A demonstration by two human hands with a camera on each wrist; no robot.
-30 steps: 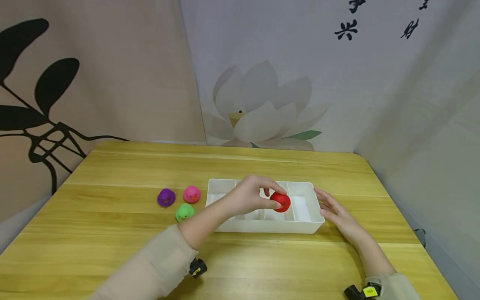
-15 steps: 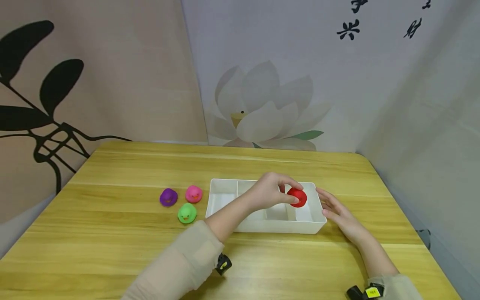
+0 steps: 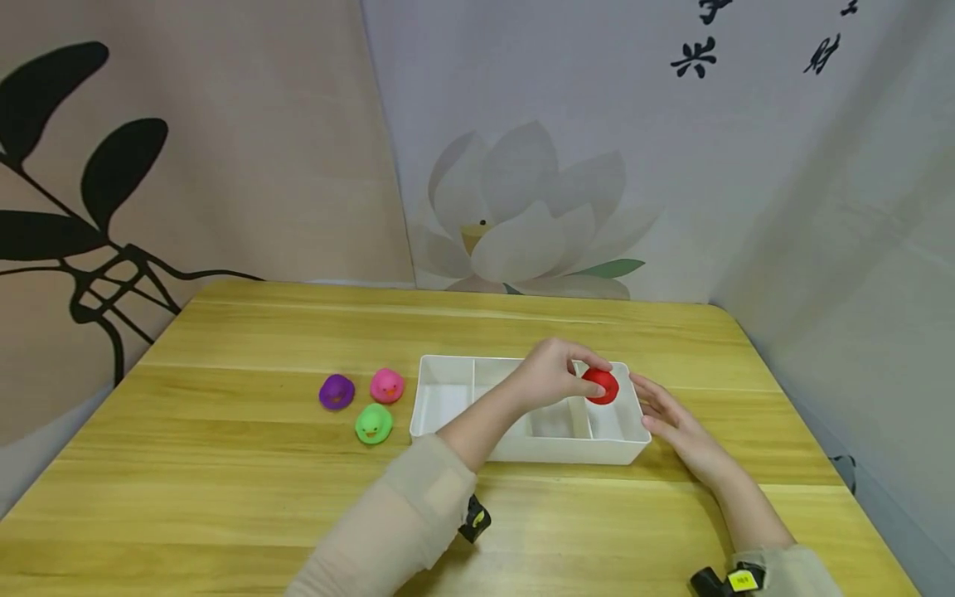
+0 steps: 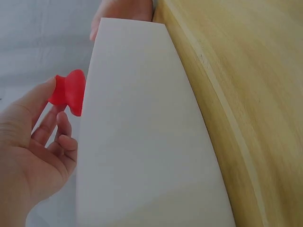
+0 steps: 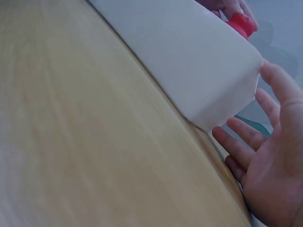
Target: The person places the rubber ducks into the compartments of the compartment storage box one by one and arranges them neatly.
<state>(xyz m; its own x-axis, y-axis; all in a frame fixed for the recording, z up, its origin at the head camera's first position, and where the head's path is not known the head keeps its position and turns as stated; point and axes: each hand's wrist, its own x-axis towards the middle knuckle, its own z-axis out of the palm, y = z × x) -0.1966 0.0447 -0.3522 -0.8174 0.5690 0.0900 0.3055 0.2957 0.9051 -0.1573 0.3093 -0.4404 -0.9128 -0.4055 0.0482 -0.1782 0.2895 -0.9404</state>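
Observation:
My left hand [image 3: 555, 377] pinches a red rubber duck [image 3: 601, 387] between thumb and fingers, over the rightmost compartment of a white divided box [image 3: 522, 452]. In the left wrist view the red duck [image 4: 71, 91] shows from the side, level with the box's upper edge. My right hand [image 3: 675, 427] rests against the right end of the box, fingers relaxed. The right wrist view shows the right hand's fingers [image 5: 246, 135] spread along the box's end wall [image 5: 227, 106]. Dividers split the box into several compartments; the left forearm hides part of it.
Left of the box, a purple rubber duck [image 3: 336, 392], a pink one [image 3: 387, 385] and a green one [image 3: 374, 424] sit close together on the wooden table [image 3: 224, 489]. A printed cloth backdrop [image 3: 298, 149] hangs behind the table.
My left hand has carried the red duck rightward across the box, from over a divider to over the rightmost compartment. The right hand stays at the box's end.

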